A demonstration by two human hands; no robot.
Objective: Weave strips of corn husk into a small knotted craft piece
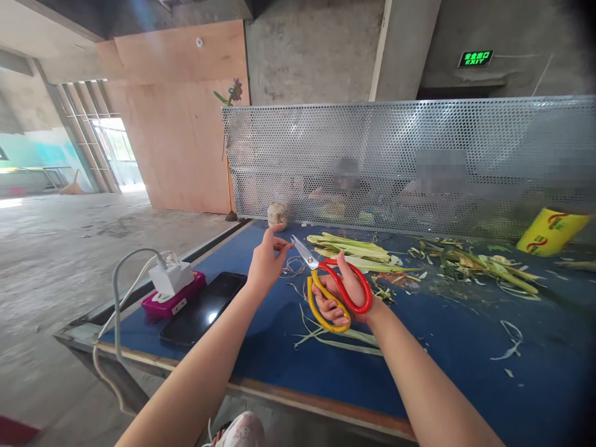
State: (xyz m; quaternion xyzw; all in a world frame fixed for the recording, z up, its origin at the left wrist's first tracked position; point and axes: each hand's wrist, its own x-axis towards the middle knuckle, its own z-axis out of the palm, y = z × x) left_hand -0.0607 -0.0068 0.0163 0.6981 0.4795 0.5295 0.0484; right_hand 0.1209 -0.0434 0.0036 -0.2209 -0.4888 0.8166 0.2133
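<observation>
Closest to me, two bare forearms reach out over the near edge of the blue table (465, 372). The right hand (342, 297) is closed through the red and yellow loops of a pair of scissors (326, 279), gripping them just above the tabletop. The blades look almost shut and point up and away toward the left hand (266, 261). That hand hovers just left of the scissors' tip, with the forefinger lifted and the thumb near the blade. I cannot tell whether it pinches anything. A tangle of thin fibres (293, 268) lies right under the tip. Just nearer than the scissors, pale cut strips (335, 338) lie loose on the table. Well to the left of the scissors there is a dark phone (203, 308), and beyond it a pink box (173, 299) with a white charger (171, 276) on top. Just past the scissors lie long green husk leaves (354, 248), and more trimmings (484, 264) are scattered off to their right. Farther back stands a perforated metal screen (419, 161), with a yellow roll (552, 231) at its foot far to the right of the scissors. To my eye this is the pause before a snip, with the tool gripped and the other hand lining up. A clean cut would call for the blades to be opened, a fibre or leaf fed between them, and the fingertips kept clear of the edge.
</observation>
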